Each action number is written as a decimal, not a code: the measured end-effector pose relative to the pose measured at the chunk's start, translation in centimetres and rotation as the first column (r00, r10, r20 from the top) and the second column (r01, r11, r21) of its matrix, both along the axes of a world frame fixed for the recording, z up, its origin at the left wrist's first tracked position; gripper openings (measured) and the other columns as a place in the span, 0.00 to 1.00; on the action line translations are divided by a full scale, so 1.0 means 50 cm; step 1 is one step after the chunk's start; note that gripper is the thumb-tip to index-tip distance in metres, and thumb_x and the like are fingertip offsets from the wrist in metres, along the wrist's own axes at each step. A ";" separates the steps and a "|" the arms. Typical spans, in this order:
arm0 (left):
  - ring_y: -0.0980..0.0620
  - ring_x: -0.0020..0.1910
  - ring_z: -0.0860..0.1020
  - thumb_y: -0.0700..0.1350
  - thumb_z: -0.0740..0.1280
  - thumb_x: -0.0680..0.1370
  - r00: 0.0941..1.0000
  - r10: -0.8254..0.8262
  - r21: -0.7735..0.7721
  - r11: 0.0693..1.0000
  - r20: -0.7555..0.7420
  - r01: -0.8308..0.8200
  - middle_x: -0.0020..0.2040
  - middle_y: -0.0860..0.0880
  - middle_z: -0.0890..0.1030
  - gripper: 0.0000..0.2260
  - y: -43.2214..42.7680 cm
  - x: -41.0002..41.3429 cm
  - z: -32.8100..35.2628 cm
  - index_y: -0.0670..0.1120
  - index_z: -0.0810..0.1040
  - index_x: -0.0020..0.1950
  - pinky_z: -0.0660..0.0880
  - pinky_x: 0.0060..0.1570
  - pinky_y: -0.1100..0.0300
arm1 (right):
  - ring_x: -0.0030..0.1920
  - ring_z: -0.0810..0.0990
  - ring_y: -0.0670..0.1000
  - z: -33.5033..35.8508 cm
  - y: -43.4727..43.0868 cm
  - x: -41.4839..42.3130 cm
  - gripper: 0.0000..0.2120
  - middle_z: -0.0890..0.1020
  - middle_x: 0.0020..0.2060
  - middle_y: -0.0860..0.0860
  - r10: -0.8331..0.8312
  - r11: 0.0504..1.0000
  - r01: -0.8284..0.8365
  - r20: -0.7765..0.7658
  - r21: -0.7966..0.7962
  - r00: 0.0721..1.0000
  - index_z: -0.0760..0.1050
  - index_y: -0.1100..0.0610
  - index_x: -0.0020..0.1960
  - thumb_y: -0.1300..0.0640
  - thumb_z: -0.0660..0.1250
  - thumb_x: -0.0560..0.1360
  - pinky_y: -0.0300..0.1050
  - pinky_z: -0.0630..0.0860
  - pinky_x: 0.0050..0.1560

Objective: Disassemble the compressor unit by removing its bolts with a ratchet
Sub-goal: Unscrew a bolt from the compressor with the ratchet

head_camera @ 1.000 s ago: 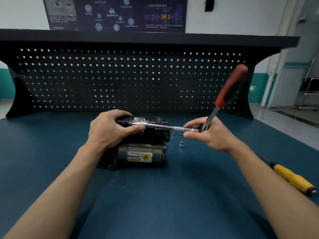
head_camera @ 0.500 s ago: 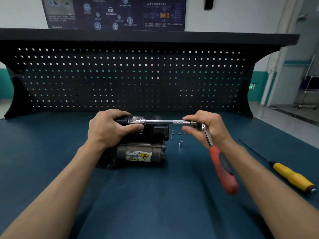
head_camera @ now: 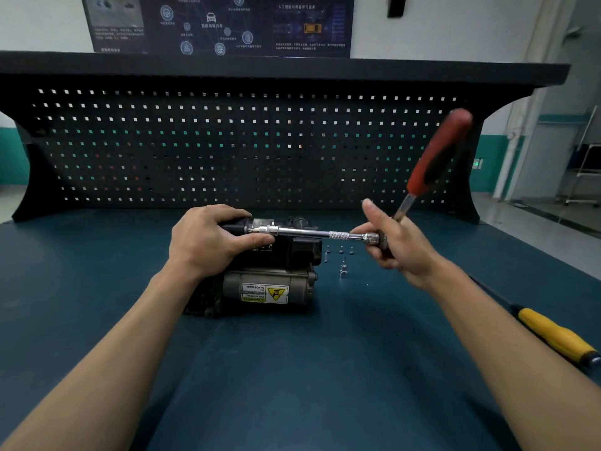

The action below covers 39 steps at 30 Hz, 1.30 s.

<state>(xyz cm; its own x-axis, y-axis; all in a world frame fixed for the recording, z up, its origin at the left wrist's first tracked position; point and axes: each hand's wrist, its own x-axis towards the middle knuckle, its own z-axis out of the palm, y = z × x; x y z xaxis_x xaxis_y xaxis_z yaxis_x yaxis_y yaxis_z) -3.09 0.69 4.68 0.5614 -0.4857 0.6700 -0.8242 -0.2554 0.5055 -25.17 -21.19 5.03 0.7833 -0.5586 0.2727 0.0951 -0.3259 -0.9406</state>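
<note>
Compressor unit (head_camera: 270, 281) sits near the middle of the blue worktop (head_camera: 292, 369), its yellow warning label facing the camera. The left grip (head_camera: 208, 242) is clenched over the black top of the unit, thumb lying by the socket end of a long extension bar (head_camera: 309, 233). That bar runs level to the right, into the head of the ratchet (head_camera: 429, 167). The right grip (head_camera: 400, 249) is closed around the ratchet head, while the red handle stands up and to the right, blurred.

Several removed bolts (head_camera: 340, 250) and a loose socket (head_camera: 343, 270) rest on the worktop just right of the unit. A yellow-handled screwdriver (head_camera: 556, 336) lies well apart at the right edge.

The unit looks like cast metal and a motor can: probably heavy and stiff, yet it may roll under torque, so pressing down on its top seems the right hold. The steel bar is rigid, but its length would let the socket tip off a bolt unless it is steadied near that end. Holding the ratchet at its head suits spinning a loose bolt. A tight one would likely need the red handle for leverage.
</note>
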 end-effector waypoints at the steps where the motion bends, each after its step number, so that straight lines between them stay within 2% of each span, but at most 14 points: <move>1: 0.63 0.47 0.79 0.79 0.67 0.55 1.000 -0.002 -0.002 1.000 0.003 0.002 0.43 0.67 0.82 0.31 0.000 0.000 0.000 0.61 0.84 0.48 0.73 0.45 0.61 | 0.21 0.62 0.47 0.003 0.003 -0.001 0.44 0.70 0.24 0.52 0.008 0.998 -0.006 -0.032 0.060 0.999 0.85 0.60 0.45 0.19 0.69 0.57 0.37 0.60 0.20; 4: 0.62 0.48 0.79 0.79 0.67 0.55 1.000 -0.005 0.003 1.000 0.007 0.005 0.44 0.66 0.82 0.31 0.000 0.000 0.000 0.61 0.84 0.49 0.74 0.45 0.60 | 0.20 0.58 0.46 0.010 0.008 -0.002 0.44 0.66 0.23 0.50 0.071 0.969 -0.040 -0.120 0.243 0.990 0.81 0.62 0.48 0.22 0.71 0.56 0.38 0.57 0.21; 7: 0.62 0.48 0.79 0.78 0.68 0.55 1.000 -0.003 0.002 1.000 0.010 0.003 0.44 0.66 0.82 0.31 0.001 0.000 0.000 0.61 0.84 0.49 0.75 0.47 0.57 | 0.18 0.54 0.46 0.017 0.016 -0.005 0.30 0.61 0.22 0.48 0.147 0.906 -0.070 -0.156 0.418 0.977 0.77 0.55 0.36 0.27 0.69 0.64 0.39 0.53 0.23; 9: 0.62 0.47 0.79 0.79 0.67 0.55 1.000 -0.002 0.001 1.000 0.014 0.002 0.43 0.66 0.82 0.31 0.001 -0.001 0.000 0.61 0.84 0.49 0.76 0.47 0.57 | 0.18 0.53 0.45 0.016 0.017 -0.007 0.28 0.59 0.20 0.46 0.172 0.861 -0.073 -0.152 0.503 0.973 0.68 0.52 0.28 0.28 0.67 0.69 0.40 0.52 0.23; 11: 0.61 0.48 0.80 0.79 0.67 0.55 1.000 -0.001 0.001 1.000 0.017 0.001 0.44 0.65 0.82 0.31 0.001 -0.003 0.001 0.60 0.84 0.49 0.76 0.48 0.56 | 0.17 0.53 0.45 0.016 0.016 -0.008 0.29 0.58 0.19 0.46 0.184 0.820 -0.076 -0.135 0.567 0.974 0.62 0.50 0.27 0.30 0.66 0.72 0.40 0.56 0.21; 13: 0.61 0.48 0.80 0.79 0.67 0.55 1.000 0.001 0.002 1.000 0.018 -0.001 0.44 0.65 0.82 0.32 0.002 -0.003 0.002 0.60 0.84 0.49 0.77 0.49 0.55 | 0.16 0.53 0.44 0.018 0.016 -0.010 0.27 0.58 0.18 0.45 0.202 0.779 -0.096 -0.104 0.619 0.974 0.65 0.51 0.27 0.32 0.67 0.72 0.39 0.59 0.20; 15: 0.61 0.48 0.80 0.78 0.68 0.56 1.000 0.003 0.001 1.000 0.018 -0.003 0.45 0.65 0.82 0.32 0.002 -0.004 0.002 0.60 0.84 0.49 0.77 0.49 0.54 | 0.15 0.54 0.43 0.021 0.018 -0.010 0.23 0.59 0.17 0.45 0.235 0.748 -0.131 -0.074 0.650 0.969 0.71 0.53 0.32 0.33 0.67 0.69 0.38 0.58 0.18; 17: 0.61 0.48 0.80 0.78 0.68 0.56 1.000 0.007 -0.002 1.000 0.016 -0.007 0.44 0.65 0.82 0.31 0.002 -0.005 0.002 0.60 0.84 0.49 0.77 0.50 0.54 | 0.15 0.56 0.43 0.018 0.014 -0.009 0.27 0.61 0.17 0.44 0.263 0.735 -0.149 -0.076 0.661 0.962 0.78 0.59 0.36 0.33 0.66 0.70 0.37 0.58 0.18; 19: 0.61 0.48 0.80 0.78 0.67 0.56 1.000 0.013 0.001 1.000 0.021 -0.013 0.44 0.65 0.82 0.31 0.002 -0.006 0.002 0.60 0.84 0.49 0.77 0.49 0.55 | 0.16 0.57 0.42 0.013 0.009 -0.007 0.28 0.63 0.19 0.45 0.291 0.722 -0.152 -0.098 0.675 0.952 0.79 0.60 0.35 0.34 0.64 0.73 0.37 0.58 0.18; 22: 0.60 0.48 0.80 0.79 0.67 0.56 1.000 0.019 0.007 1.000 0.024 -0.019 0.44 0.65 0.82 0.32 0.001 -0.005 0.002 0.60 0.84 0.50 0.77 0.49 0.55 | 0.18 0.60 0.43 0.011 0.002 -0.007 0.23 0.65 0.22 0.46 0.298 0.732 -0.158 -0.102 0.663 0.949 0.79 0.61 0.35 0.40 0.66 0.70 0.37 0.58 0.20; 28: 0.64 0.47 0.78 0.80 0.67 0.54 1.000 0.027 -0.006 1.000 0.004 -0.027 0.43 0.69 0.81 0.32 0.001 -0.003 -0.001 0.62 0.83 0.49 0.72 0.45 0.61 | 0.22 0.63 0.45 0.015 -0.010 -0.015 0.12 0.71 0.27 0.49 0.278 0.850 -0.214 -0.065 0.480 0.958 0.74 0.55 0.38 0.48 0.72 0.67 0.38 0.59 0.23; 33: 0.66 0.46 0.77 0.82 0.65 0.53 0.999 0.023 -0.006 1.000 0.033 -0.023 0.43 0.71 0.79 0.34 0.005 -0.006 0.000 0.63 0.81 0.49 0.68 0.43 0.67 | 0.25 0.70 0.47 0.007 -0.001 -0.017 0.07 0.77 0.28 0.53 0.087 0.995 -0.080 -0.149 0.052 0.985 0.81 0.54 0.40 0.52 0.76 0.71 0.36 0.66 0.25; 36: 0.65 0.47 0.77 0.83 0.64 0.53 0.999 0.027 0.008 1.000 0.043 -0.027 0.43 0.69 0.80 0.36 0.005 -0.006 0.001 0.61 0.82 0.50 0.69 0.44 0.65 | 0.28 0.72 0.47 0.001 0.002 -0.012 0.05 0.78 0.28 0.53 0.019 0.986 -0.022 -0.023 -0.167 1.000 0.83 0.56 0.41 0.55 0.75 0.74 0.37 0.69 0.29; 39: 0.65 0.47 0.78 0.82 0.65 0.53 0.999 0.023 0.007 1.000 0.032 -0.023 0.43 0.68 0.81 0.35 0.005 -0.007 0.000 0.61 0.82 0.49 0.71 0.45 0.64 | 0.31 0.75 0.43 -0.006 0.000 -0.003 0.02 0.81 0.32 0.50 -0.027 0.914 0.081 0.139 -0.398 0.990 0.85 0.56 0.43 0.59 0.75 0.74 0.34 0.71 0.35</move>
